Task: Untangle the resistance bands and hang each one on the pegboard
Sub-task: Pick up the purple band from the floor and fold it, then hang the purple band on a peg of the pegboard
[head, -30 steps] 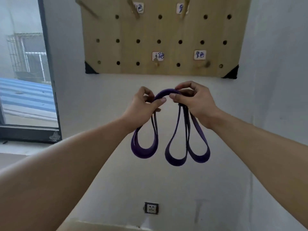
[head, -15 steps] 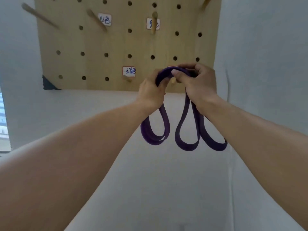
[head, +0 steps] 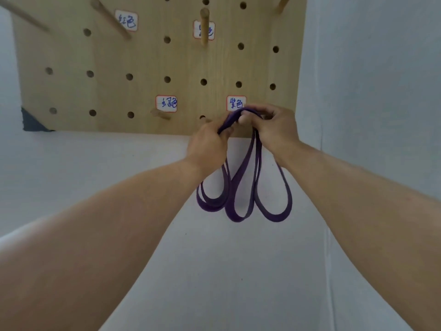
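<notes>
A purple resistance band (head: pixel 241 197), folded into three hanging loops, is gripped at its top by both hands. My left hand (head: pixel 207 144) pinches the left part of the top fold. My right hand (head: pixel 274 127) holds the right part. Both hands are against the lower edge of the wooden pegboard (head: pixel 148 68), right under a white label with blue writing (head: pixel 236 103). The peg below that label is hidden behind my fingers. No other band is in view.
Wooden pegs stick out of the board: one under the middle label (head: pixel 161 113), one upright at the top (head: pixel 204 25), and slanted ones at upper left (head: pixel 109 17). A white wall (head: pixel 370 91) runs along the board's right side.
Both hands have lifted the purple band up and right, from below the board to its lower row under the right label. The view moved closer to the board.
</notes>
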The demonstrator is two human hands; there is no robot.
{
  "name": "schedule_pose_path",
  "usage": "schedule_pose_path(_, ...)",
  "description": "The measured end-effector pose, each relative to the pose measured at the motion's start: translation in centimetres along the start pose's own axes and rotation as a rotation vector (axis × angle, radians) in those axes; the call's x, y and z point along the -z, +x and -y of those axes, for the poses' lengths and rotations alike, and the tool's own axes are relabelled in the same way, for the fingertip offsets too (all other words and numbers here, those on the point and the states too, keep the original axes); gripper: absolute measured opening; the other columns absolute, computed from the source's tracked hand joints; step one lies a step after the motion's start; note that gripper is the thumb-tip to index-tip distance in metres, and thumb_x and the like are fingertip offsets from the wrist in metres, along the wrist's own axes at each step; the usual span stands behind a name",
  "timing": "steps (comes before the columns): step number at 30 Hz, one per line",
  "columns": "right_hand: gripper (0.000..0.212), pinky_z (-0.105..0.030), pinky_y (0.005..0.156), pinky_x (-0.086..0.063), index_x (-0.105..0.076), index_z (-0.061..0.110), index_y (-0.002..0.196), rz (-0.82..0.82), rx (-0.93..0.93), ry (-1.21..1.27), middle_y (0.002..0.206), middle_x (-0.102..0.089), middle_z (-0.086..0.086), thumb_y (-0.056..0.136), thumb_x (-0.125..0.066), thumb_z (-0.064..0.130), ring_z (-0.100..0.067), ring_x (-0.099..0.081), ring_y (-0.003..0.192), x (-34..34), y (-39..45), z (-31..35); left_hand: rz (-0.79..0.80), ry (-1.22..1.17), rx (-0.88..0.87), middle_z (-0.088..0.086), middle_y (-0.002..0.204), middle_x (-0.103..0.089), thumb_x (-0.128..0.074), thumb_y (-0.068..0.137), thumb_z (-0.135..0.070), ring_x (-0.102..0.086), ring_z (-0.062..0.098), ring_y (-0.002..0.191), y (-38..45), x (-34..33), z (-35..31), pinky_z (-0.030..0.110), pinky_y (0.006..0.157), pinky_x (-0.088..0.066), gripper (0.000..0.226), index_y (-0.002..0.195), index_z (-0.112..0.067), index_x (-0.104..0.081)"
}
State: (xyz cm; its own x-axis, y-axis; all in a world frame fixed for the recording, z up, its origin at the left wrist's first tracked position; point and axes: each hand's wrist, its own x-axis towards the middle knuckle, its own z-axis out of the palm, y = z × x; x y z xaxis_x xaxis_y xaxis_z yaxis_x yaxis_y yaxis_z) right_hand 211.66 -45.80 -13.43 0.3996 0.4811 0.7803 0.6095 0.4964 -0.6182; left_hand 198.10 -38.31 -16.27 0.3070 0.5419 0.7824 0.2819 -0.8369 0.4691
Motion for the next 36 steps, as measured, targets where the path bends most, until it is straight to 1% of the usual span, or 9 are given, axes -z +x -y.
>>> schedule_pose_path(5,0.028,-0.01,0.091,-0.044,-0.075,0.023,0.128,0.061,0.174,-0.337,0.115,-0.065,0.004,0.103,-0.063,0.029,-0.008,-0.058,0.108,-0.1,1.1,-1.1,0.035,0.191,0.018,0.009,0.108,-0.048,-0.039,0.107,-0.037,-0.055,0.032,0.097,0.6,-0.3,0.5,0.039,0.08,-0.044,0.031,0.125,-0.026,-0.061)
schedule_pose_path(9,0.032,-0.022,0.098,-0.042,-0.071,0.021,0.134,0.095,0.235,-0.48,0.115,-0.051,0.0,0.106,-0.058,0.03,-0.015,-0.052,0.111,-0.3,2.0,-1.7,-0.086,0.15,-0.092,0.004,0.111,-0.048,-0.042,0.108,-0.037,-0.052,0.023,0.095,0.5,-0.1,0.7,0.034,0.081,-0.046,0.036,0.135,-0.025,-0.063)
schedule_pose_path(15,0.049,-0.046,0.109,-0.043,-0.048,0.022,0.154,0.24,0.274,-0.759,0.134,-0.046,-0.017,0.106,-0.046,0.015,-0.034,-0.045,0.129,0.0,2.3,-1.6,-0.18,-0.049,0.0,0.007,0.097,-0.063,-0.056,0.101,-0.036,-0.054,0.019,0.086,1.5,-1.7,1.7,0.023,0.064,-0.034,0.025,0.111,-0.024,-0.076)
schedule_pose_path(22,0.065,-0.043,0.112,-0.04,-0.02,0.028,0.165,0.325,0.165,-0.849,0.142,-0.037,-0.016,0.107,-0.042,0.011,-0.034,-0.039,0.133,0.1,0.8,-0.5,-0.097,-0.089,0.113,0.009,0.094,-0.071,-0.057,0.099,-0.041,-0.067,0.029,0.085,1.4,-1.1,1.5,0.029,0.061,-0.045,0.028,0.113,-0.024,-0.074)
schedule_pose_path(25,0.063,-0.041,0.111,-0.04,-0.022,0.025,0.165,0.26,0.136,-0.786,0.144,-0.04,-0.016,0.107,-0.043,0.011,-0.034,-0.038,0.134,-0.4,-0.5,-0.8,0.005,-0.006,0.106,0.008,0.086,-0.068,-0.055,0.1,-0.028,-0.065,0.033,0.084,0.0,-0.4,1.2,0.032,0.067,-0.047,0.02,0.104,-0.021,-0.073)
schedule_pose_path(27,0.056,-0.035,0.106,-0.04,-0.034,0.019,0.161,0.16,0.123,-0.732,0.144,-0.045,-0.014,0.106,-0.042,0.009,-0.032,-0.041,0.134,-0.8,-1.5,-1.1,0.112,0.016,0.11,0.005,0.099,-0.069,-0.058,0.099,-0.021,-0.064,0.031,0.093,-1.5,0.3,1.5,0.035,0.08,-0.051,0.021,0.116,-0.019,-0.07)
schedule_pose_path(31,0.049,-0.037,0.118,-0.038,-0.045,0.015,0.155,-0.008,0.066,-0.578,0.151,-0.043,-0.01,0.106,-0.048,0.014,-0.029,-0.042,0.14,-2.0,-4.8,-1.5,0.237,0.025,0.116,0.004,0.132,-0.061,-0.07,0.092,-0.029,-0.06,0.025,0.117,-5.6,1.2,3.1,0.031,0.092,-0.047,0.064,0.15,-0.027,-0.044)
schedule_pose_path(34,0.048,-0.039,0.118,-0.038,-0.048,0.014,0.153,-0.119,0.108,-0.567,0.151,-0.045,-0.008,0.106,-0.05,0.019,-0.027,-0.042,0.139,-3.5,-8.6,-1.8,0.273,0.087,0.138,-0.001,0.155,-0.043,-0.07,0.091,-0.035,-0.047,0.02,0.137,-9.1,2.3,4.2,0.023,0.101,-0.036,0.077,0.157,-0.027,-0.033)
schedule_pose_path(36,0.047,-0.037,0.118,-0.037,-0.049,0.014,0.153,-0.104,0.111,-0.513,0.152,-0.044,-0.008,0.106,-0.05,0.021,-0.026,-0.041,0.141,-5.0,-12.2,-2.3,0.324,0.181,0.145,-0.002,0.161,-0.036,-0.068,0.092,-0.036,-0.04,0.018,0.144,-11.9,3.4,5.3,0.021,0.108,-0.029,0.068,0.154,-0.023,-0.042)
